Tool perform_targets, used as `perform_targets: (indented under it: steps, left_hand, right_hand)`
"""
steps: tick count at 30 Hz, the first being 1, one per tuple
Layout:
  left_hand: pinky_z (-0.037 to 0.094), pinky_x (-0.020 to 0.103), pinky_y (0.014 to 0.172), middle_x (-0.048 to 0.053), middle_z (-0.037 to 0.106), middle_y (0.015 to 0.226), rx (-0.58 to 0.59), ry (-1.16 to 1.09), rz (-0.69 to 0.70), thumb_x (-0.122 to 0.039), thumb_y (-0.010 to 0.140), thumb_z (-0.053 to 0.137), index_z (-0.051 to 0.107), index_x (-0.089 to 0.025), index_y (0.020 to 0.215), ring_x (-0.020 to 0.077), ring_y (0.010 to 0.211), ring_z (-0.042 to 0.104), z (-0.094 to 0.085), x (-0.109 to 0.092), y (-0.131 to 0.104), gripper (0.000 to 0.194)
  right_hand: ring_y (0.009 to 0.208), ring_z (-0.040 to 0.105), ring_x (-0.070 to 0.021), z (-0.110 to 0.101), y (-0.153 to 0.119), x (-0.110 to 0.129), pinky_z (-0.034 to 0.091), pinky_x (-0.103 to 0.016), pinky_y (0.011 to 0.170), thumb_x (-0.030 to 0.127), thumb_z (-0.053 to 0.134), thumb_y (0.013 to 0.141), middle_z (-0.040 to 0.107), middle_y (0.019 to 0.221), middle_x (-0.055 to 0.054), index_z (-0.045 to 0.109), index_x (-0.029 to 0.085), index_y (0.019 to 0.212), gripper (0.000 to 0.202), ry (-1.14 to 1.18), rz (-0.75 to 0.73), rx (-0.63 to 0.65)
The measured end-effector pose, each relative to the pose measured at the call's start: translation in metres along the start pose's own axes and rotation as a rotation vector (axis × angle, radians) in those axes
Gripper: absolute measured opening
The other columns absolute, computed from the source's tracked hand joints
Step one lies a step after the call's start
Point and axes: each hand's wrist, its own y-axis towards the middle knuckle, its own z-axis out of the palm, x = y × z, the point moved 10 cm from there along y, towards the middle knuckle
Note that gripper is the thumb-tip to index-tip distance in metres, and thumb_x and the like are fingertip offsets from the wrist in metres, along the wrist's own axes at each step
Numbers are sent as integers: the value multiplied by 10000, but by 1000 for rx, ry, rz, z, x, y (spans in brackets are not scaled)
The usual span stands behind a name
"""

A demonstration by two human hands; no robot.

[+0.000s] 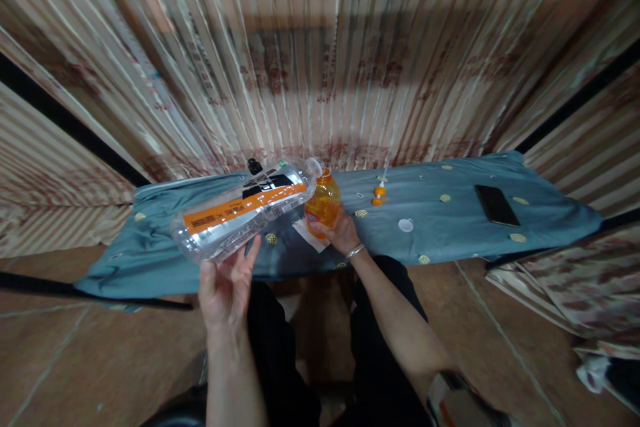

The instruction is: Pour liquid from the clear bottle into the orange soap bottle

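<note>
My left hand [227, 287] supports a large clear plastic bottle [250, 203] with an orange, silver and black label from below. The bottle is tilted, its mouth at the right against or just over the neck of a smaller orange bottle [324, 207]. My right hand [343, 232] is wrapped round the lower part of that orange bottle, which stands upright. Whether liquid runs between the two mouths I cannot tell. Part of a white sheet [309, 235] shows under the orange bottle. An orange pump head [379, 195] with a clear tube lies to the right.
A teal patterned cloth [450, 227] covers the narrow table. On it are a dark phone [497, 205] at the right, a white disc [405, 225] and a small black object [255, 166] at the back edge. Striped curtains [300, 47] hang behind, with dark frame bars [75, 120] at the sides.
</note>
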Motion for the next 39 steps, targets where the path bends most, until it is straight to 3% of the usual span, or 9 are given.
perform_targets:
  steps: [8,28,39]
  left_hand:
    - [537,461,933,61,672,1209,11,-23,2,-479,528,855,691,-243,1077,341,1281,477,-1,1,1,619]
    - [574,415,878,35,710,1131,32,-46,7,-466,523,864,697,-244,1072,296,1167,583,0,2,1,615]
    - [575,411,877,38,696,1167,31,-46,7,-461,521,866,695,-243,1085,307,1220,541,1,0,0,628]
  right_hand:
    - [1014,685,-274,-1,0,0,559,-378,863,418,763,695,702,1095,-125,464,160,1202,643,-3,2,-1]
    - [968,694,-284,3,3,-7,565,-394,827,484,757,690,705,1038,-116,480,175,1165,630,-25,-35,-30]
    - [972,692,-289,3,2,-5,562,-397,828,477,748,700,706,1041,-130,458,154,1179,647,-95,-16,-27]
